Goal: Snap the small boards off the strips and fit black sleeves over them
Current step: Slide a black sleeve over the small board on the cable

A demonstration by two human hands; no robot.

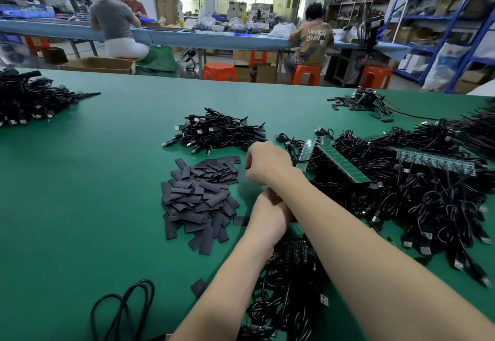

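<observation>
My right hand [267, 164] reaches across to the edge of the pile of flat black sleeves [199, 201]. Its fingers are curled and pinch a small dark piece that looks like a black sleeve [247, 167]. My left hand [267, 216] lies under my right forearm, so its fingers and whatever they hold are hidden. A green strip of small boards [340, 162] with cables attached rests on the cable heap to the right. A dark strip of boards [293, 252] lies among cables below my left wrist.
On the green table [80, 193] a heap of finished USB cables [219, 131] lies behind the sleeves. More cable heaps sit at far left [29, 99] and right [428, 193]. A loose cable loop [126, 306] lies at front left. People sit at a far bench.
</observation>
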